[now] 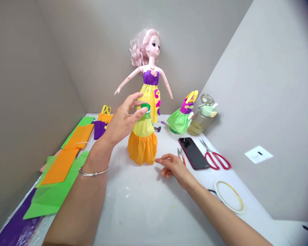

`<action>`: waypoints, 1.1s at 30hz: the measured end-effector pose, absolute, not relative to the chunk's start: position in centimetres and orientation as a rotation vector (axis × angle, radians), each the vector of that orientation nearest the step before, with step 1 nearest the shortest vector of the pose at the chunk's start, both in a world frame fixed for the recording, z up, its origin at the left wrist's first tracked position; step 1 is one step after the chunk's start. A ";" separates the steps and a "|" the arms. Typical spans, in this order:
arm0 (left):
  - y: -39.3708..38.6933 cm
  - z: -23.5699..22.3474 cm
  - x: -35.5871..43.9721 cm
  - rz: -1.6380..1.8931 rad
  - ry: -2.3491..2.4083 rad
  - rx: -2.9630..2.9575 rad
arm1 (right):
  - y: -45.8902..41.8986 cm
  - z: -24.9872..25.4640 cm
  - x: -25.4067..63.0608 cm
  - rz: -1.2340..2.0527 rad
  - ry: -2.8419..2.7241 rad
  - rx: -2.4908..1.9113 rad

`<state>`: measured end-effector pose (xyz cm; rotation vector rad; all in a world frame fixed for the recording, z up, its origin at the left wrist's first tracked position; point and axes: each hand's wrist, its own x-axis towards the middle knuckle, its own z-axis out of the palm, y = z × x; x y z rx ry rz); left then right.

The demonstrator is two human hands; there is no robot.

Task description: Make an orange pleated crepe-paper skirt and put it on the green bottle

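Observation:
A green plastic bottle [145,108] stands upright on the table, dressed in a yellow upper layer [143,127] and a gathered orange skirt [143,150]. My left hand [123,118] is at its neck, with the thumb across the near side and fingers behind; part of the grip is hidden. Low on the right, my right hand [173,167] holds nothing. Its forefinger reaches to the skirt's hem, the other fingers loosely bent. Behind the bottle is a pink-haired doll [151,77] in a purple and yellow dress.
At right are small snips [181,155], a phone [194,153], red-handled scissors [215,157], a tape roll [229,196], a lidded jar [201,119] and a small green-skirted dress [181,118]. Orange sheets [66,155] and green sheets [58,196] lie left, near a purple piece [100,129].

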<state>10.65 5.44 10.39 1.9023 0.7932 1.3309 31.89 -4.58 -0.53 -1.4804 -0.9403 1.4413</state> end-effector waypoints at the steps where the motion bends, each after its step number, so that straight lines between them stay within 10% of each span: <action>1: 5.4 10.5 10.7 1.313 0.807 1.918 | -4.6 -0.7 31.6 1.463 -0.929 -1.480; 33: 5.3 11.6 6.9 1.010 0.822 2.077 | 1.6 9.4 28.9 0.470 -1.654 -1.196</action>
